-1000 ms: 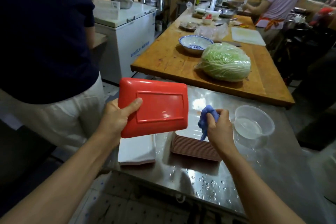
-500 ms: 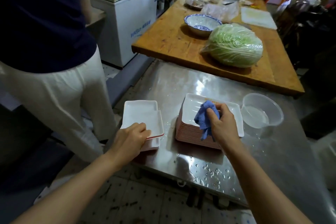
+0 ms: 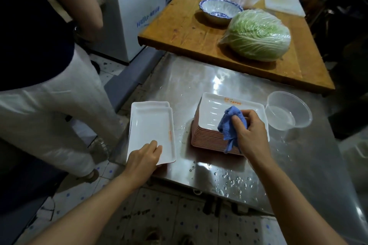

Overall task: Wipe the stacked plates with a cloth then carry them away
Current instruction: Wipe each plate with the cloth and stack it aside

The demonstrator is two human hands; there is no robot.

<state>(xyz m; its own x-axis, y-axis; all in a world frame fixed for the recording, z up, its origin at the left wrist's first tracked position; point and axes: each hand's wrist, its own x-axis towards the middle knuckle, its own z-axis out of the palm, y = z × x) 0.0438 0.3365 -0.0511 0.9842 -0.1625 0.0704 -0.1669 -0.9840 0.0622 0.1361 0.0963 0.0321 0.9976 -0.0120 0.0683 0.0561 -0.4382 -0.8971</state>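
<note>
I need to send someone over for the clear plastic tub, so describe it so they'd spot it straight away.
Start at the steel table in front of the wooden table. On it stands a tall stack of plates, where the right hand holds a blue cloth. Just right of that stack sits the clear plastic tub: round, see-through, with a little water in it, the only transparent container on the steel.

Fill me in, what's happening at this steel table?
A person is wiping rectangular plates. The right hand grips a blue cloth on the top plate of the tall stack. The left hand rests on the near edge of the small pile beside it. Nothing has been carried away yet.
</note>
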